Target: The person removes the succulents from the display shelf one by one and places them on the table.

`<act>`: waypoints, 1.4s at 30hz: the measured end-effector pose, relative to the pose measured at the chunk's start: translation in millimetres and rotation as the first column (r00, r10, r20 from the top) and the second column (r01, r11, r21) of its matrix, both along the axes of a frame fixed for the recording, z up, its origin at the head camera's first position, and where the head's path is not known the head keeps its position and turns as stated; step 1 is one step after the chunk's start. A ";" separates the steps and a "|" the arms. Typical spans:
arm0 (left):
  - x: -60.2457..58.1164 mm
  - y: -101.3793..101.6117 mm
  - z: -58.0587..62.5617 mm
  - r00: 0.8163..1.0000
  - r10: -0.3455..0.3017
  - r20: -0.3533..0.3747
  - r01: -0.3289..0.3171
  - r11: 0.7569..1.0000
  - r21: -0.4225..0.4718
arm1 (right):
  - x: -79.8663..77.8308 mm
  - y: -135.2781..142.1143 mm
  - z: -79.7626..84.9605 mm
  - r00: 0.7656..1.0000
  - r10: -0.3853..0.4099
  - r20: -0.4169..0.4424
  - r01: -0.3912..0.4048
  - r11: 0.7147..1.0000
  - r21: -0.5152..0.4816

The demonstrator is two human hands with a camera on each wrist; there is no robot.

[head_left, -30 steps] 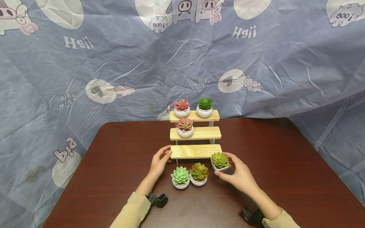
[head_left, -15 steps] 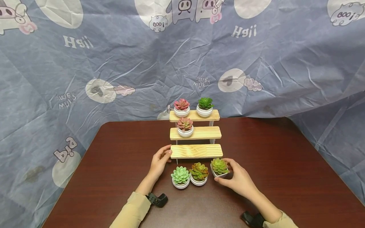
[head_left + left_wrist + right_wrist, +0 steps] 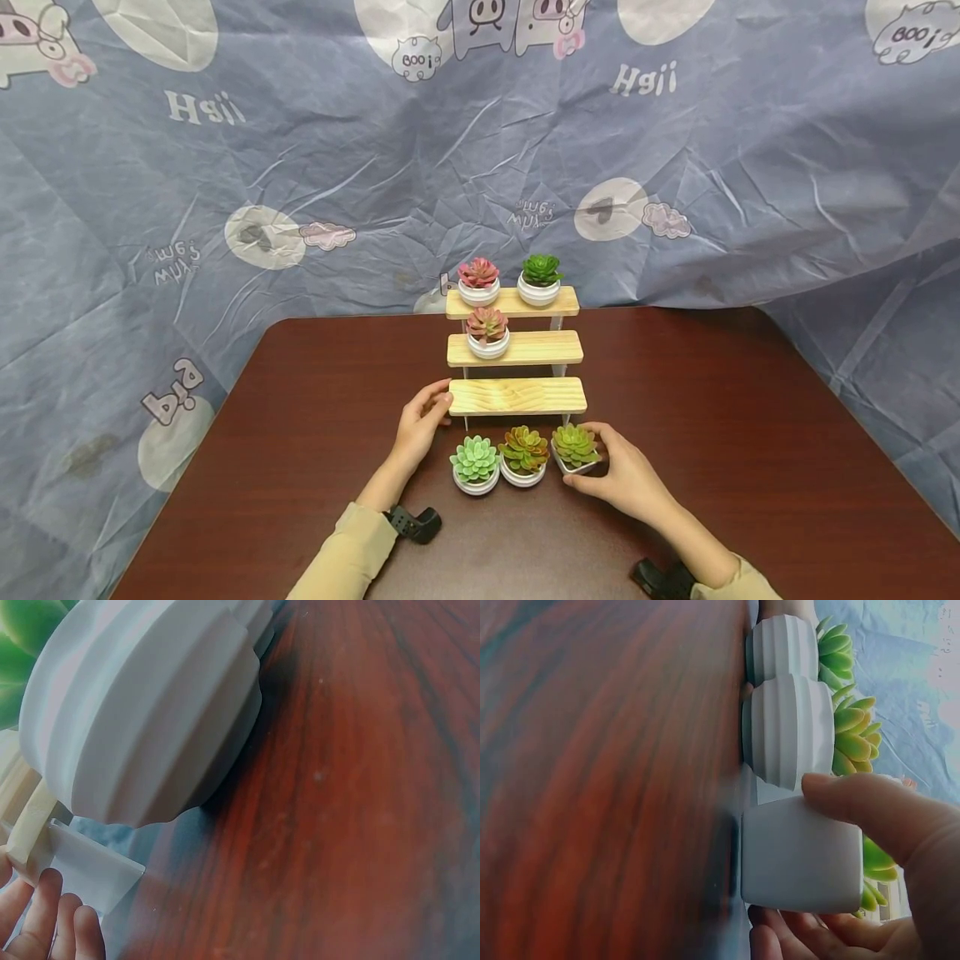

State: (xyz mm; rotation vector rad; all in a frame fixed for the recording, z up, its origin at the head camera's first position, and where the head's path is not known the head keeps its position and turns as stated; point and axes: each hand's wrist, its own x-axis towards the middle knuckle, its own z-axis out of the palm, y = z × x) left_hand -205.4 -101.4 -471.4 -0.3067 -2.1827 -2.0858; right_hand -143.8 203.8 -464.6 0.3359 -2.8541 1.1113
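Observation:
My right hand [image 3: 630,479] grips a succulent in a square white pot [image 3: 802,855], thumb on one side and fingers on the other. In the right wrist view the pot's base is at or very near the tabletop. To its left stand a red-tinged green succulent [image 3: 524,450] and a pale green succulent [image 3: 475,461], both in round ribbed white pots. My left hand [image 3: 416,429] holds the left end of the lowest board of a three-tier wooden display stand [image 3: 517,397]. The left wrist view shows its fingertips [image 3: 49,881] against the board's end and clear support.
The top board bears a pink succulent [image 3: 478,279] and a dark green succulent [image 3: 540,279]. Another pink succulent [image 3: 487,332] stands at the left of the middle board. All rests on a dark wooden table [image 3: 345,367], with a blue printed cloth [image 3: 420,167] hanging behind.
My right hand has brought the square-potted succulent down and slightly left, from the lowest board's right front corner to beside the two round pots. The left hand stays put.

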 end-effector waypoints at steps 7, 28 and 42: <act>-0.2 -0.4 0.0 1.000 0.000 0.004 0.000 1.000 -0.004 | 0.1 -1.2 3.1 0.999 0.012 0.033 -0.012 1.000 0.009; -1.1 -1.4 -1.3 1.000 -0.005 0.005 0.005 1.000 0.006 | -4.6 -2.2 27.0 0.993 0.101 -0.068 -0.104 0.993 -0.054; -1.2 -1.2 -1.5 1.000 -0.005 0.007 0.005 1.000 -0.004 | -20.2 -7.5 48.3 0.988 0.104 -0.118 -0.110 0.993 -0.041</act>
